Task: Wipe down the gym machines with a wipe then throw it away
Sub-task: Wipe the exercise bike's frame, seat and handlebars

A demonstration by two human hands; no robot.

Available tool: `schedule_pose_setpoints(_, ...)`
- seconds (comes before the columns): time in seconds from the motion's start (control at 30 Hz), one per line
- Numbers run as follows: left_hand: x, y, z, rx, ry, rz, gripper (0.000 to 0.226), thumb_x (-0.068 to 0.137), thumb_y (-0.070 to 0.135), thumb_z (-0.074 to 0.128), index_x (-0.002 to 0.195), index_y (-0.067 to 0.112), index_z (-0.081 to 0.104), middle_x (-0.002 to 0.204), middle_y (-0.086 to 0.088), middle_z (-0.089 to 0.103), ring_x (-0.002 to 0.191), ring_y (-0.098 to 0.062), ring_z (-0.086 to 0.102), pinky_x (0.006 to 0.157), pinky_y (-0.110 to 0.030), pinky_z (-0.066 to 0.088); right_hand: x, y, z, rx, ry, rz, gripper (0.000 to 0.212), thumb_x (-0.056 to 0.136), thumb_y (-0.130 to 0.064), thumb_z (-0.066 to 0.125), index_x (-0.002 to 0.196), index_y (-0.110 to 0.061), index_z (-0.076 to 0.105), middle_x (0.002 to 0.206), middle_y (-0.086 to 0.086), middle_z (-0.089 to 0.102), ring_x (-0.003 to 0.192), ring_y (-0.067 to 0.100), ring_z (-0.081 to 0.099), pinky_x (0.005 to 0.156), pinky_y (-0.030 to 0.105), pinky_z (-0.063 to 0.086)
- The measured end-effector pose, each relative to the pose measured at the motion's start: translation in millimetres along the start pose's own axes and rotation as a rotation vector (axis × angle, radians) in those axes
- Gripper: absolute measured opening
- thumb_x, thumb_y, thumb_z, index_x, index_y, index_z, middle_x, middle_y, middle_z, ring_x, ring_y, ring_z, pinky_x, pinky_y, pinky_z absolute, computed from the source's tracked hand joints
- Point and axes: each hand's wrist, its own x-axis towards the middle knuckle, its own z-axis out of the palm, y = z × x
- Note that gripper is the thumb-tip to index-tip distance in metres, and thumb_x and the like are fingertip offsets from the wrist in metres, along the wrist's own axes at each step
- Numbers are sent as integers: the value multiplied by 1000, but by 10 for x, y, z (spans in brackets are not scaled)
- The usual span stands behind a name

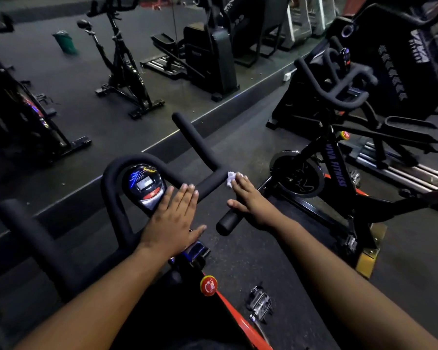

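The right hand (250, 198), just right of centre in the frame, presses a crumpled white wipe (232, 179) under its straightened fingertips against the padded handlebar (208, 183) of the nearest exercise bike, where the forward prong meets the side grip. The left hand (173, 218), at centre, lies flat and open with fingers together over the lower edge of the bike's console (144, 184), apparently steadying the bars. The step in hand looks like the wiping itself, on the right side of the bars. The next move probably calls for drawing the wipe along the remaining foam, with the left-hand loop and prong at lower left seemingly yet to do. A second bike (339, 157) stands at right, and a green bin (65, 41) at upper left looks a likely place to discard the wipe.
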Motion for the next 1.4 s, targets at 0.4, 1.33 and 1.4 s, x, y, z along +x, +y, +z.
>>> schedule_pose_setpoints(0.4,46,12,-39,27,-23,-29,90,98,65,26,160,-1,21,167,-20,22,156,-31,19,127,-55,5,328,-27,-268,-207,364,49,31,96,-47,57,126,-44,61,99,-1,75,92,28,71,72,34,49)
schedule_pose_setpoints(1.33,552,126,-66,-73,-209,-73,95,100,70,20,152,3,-21,156,-21,-31,141,-36,-42,116,-62,-25,1338,-740,-766,-77,502,-347,53,94,-14,32,139,-9,60,148,7,54,144,21,42,116,36,36)
schedule_pose_setpoints(1.4,537,129,-60,-63,-189,-85,96,99,71,19,155,3,-19,159,-20,-27,144,-35,-38,115,-65,-24,1518,-835,-769,-150,528,-410,56,97,-23,28,139,-3,59,148,14,54,142,30,44,117,44,36)
